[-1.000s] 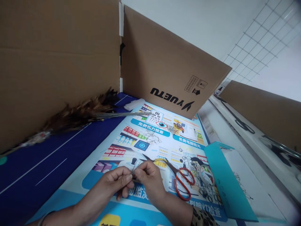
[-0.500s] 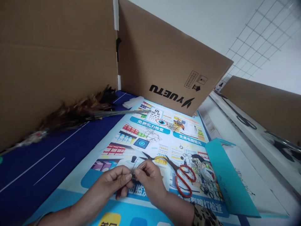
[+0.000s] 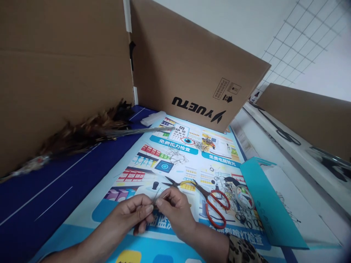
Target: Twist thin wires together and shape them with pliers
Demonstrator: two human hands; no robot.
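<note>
Both hands meet at the lower middle of the poster. My left hand [image 3: 134, 215] is closed in a pinch of thumb and fingers on a thin wire [image 3: 157, 193]. My right hand [image 3: 177, 210] pinches the same wire close beside it, fingertips almost touching. Short thin ends stick up between the fingers; the rest is hidden. Just right of my right hand lie scissors with red handles [image 3: 217, 212]. Beyond my fingers a pointed dark metal tool tip [image 3: 170, 180] shows, the rest of that tool being unclear.
A tangle of small wire rings [image 3: 244, 204] and a tape roll [image 3: 244, 197] lie right of the scissors. Further right is a teal folder [image 3: 270, 204]. Loose wire pieces [image 3: 177, 155], long thin rods [image 3: 139, 131] and brown feathers [image 3: 82, 131] lie farther back, before cardboard panels [image 3: 192, 65].
The view has shifted slightly. Both hands keep their pinch on the wire, with hardly any visible movement.
</note>
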